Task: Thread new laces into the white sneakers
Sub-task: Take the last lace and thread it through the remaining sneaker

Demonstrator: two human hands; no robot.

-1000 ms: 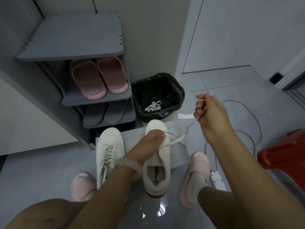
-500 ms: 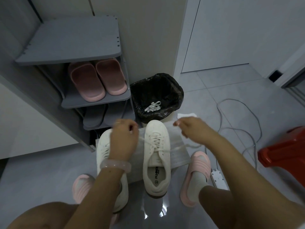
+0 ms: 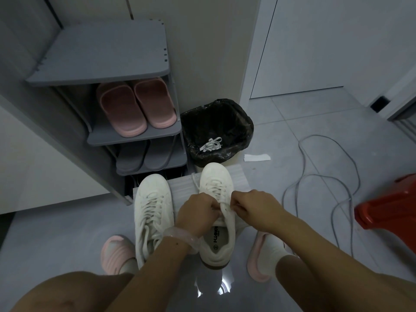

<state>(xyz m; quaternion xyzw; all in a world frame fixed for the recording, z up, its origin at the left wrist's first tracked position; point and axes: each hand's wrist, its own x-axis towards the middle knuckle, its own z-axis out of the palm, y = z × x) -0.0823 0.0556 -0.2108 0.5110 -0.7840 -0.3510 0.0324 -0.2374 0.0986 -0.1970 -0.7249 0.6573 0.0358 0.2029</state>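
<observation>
Two white sneakers stand side by side on the floor in front of me. The left sneaker is fully laced and nobody touches it. The right sneaker has a white lace crossed through its eyelets. My left hand and my right hand meet over the top of its tongue, each pinching a lace end there. A loose stretch of lace trails off the shoe's left side near the toe.
A grey shoe rack with pink slippers stands behind the sneakers. Beside it is a black-lined bin holding an old white lace. A grey cable loops on the floor at right, near a red stool. My feet wear pink slippers.
My right hand came down from pulling the lace high at the right. Both hands then spread the ends sideways and have now closed together over the right sneaker's tongue.
</observation>
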